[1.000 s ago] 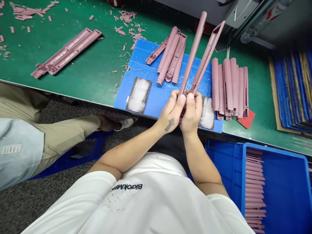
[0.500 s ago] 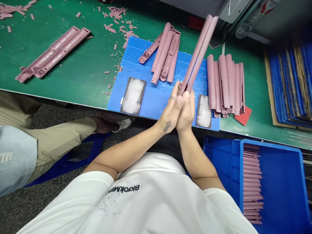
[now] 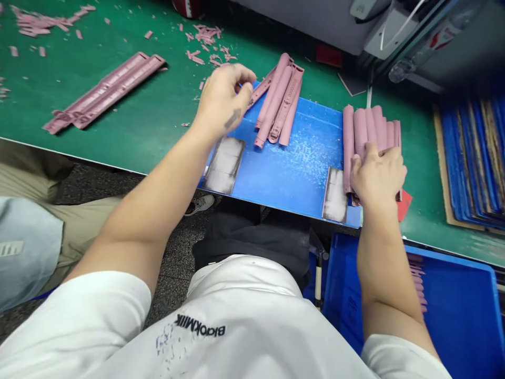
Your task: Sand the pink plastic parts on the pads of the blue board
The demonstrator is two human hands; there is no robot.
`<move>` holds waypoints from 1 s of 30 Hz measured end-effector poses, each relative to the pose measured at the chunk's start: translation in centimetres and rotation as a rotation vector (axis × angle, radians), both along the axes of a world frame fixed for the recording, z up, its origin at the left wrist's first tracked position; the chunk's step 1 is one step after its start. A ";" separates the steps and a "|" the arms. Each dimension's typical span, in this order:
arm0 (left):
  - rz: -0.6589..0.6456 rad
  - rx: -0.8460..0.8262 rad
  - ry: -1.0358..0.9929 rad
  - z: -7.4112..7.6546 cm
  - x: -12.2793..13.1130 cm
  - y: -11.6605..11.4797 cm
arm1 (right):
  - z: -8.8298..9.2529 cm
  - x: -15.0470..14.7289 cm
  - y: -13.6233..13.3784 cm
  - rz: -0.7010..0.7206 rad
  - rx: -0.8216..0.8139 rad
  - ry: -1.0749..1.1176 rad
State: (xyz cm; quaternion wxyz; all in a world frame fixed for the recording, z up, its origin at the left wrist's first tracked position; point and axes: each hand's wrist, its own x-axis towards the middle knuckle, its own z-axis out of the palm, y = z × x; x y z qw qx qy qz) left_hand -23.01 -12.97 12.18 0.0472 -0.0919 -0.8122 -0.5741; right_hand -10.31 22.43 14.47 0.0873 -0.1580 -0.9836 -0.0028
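My left hand (image 3: 226,100) hovers over the left edge of the blue board (image 3: 276,181), beside a pile of long pink plastic shells (image 3: 272,108). Its fingers are loosely curled, the thumb stands apart, and nothing shows in it. My right hand (image 3: 379,171) rests on a row of pink plastic shells (image 3: 360,126) at the board's right side, thumb to the left and fingers curled over the tops. Its palm hides their lower parts. Two dark-edged pads with whitish, worn tops, a left pad (image 3: 224,166) and a right pad (image 3: 335,196), lie along the board's front.
Two pink shells (image 3: 106,92) lie hollow side up on the green table (image 3: 165,134). Pink scraps (image 3: 207,34) are scattered behind. A blue crate (image 3: 465,305) with more shells stands below at right, near stacked blue sheets (image 3: 473,158). Another person's leg (image 3: 90,210) is at left.
The two shells held upright between both hands are gone from them. My hands have parted: the left moved to the board's left edge, the right onto the row of shells.
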 end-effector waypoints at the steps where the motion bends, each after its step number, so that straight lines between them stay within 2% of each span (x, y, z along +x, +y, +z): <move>1: 0.056 -0.139 -0.018 -0.1 -2.4 -0.3 | -0.2 -1.0 -0.8 0.047 -0.018 0.030; 2: 0.105 -0.253 -0.060 -0.4 -4.5 -0.3 | -0.4 -2.1 -2.2 0.102 -0.058 0.057; 4: 0.153 -0.377 -0.174 -1.3 -7.6 0.6 | -0.9 -5.2 -5.8 0.215 -0.165 0.035; 6: 0.127 -0.426 -0.250 -1.9 -9.0 1.7 | -1.4 -8.7 -9.4 0.305 -0.244 -0.099; 8: 0.108 -0.451 -0.280 -1.8 -8.9 1.9 | -1.8 -11.6 -11.5 0.361 -0.285 -0.247; 11: 0.121 -0.473 -0.278 -0.3 -6.5 0.0 | -2.1 -12.9 -11.1 0.341 -0.263 -0.382; 13: 0.124 -0.404 -0.271 0.8 -3.9 -1.5 | -2.3 -11.8 -9.5 0.276 -0.210 -0.389; 16: 0.187 -0.073 -0.225 1.2 0.7 -2.0 | -2.8 -9.0 -7.3 0.220 -0.150 -0.290; 18: 0.192 0.206 -0.164 0.8 3.6 -0.8 | -3.2 -7.2 -6.6 0.222 -0.228 -0.184; 20: 0.119 0.409 -0.159 0.2 6.1 0.9 | -3.6 -5.2 -6.5 0.226 -0.431 -0.051; 23: -0.035 0.555 -0.294 -0.2 9.2 3.6 | -4.1 -1.5 -7.9 0.263 -0.784 0.153; 25: -0.138 0.648 -0.407 -0.1 10.8 5.4 | -4.5 1.0 -9.6 0.307 -0.931 0.249; 27: -0.203 0.744 -0.484 -0.1 12.1 7.1 | -4.9 3.0 -11.5 0.335 -1.001 0.309; 30: -0.177 0.786 -0.509 -0.6 13.7 9.3 | -5.6 4.6 -13.5 0.352 -0.998 0.360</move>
